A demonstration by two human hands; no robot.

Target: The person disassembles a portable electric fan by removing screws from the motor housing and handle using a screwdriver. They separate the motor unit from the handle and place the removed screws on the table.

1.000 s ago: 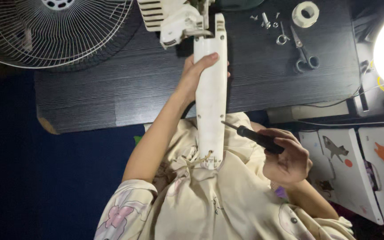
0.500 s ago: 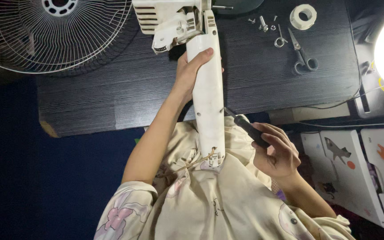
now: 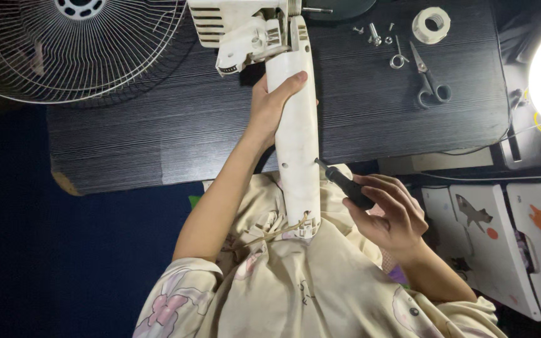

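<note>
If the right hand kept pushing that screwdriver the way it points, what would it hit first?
Probably the long white plastic fan column: the black-handled screwdriver in the right hand already has its tip at the edge.

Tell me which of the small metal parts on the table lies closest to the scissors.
The metal ring hook, just left of the scissors blades. The loose screws and bolt sit farther up the table.

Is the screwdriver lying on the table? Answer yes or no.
No, the right hand holds the screwdriver against the white fan column.
</note>
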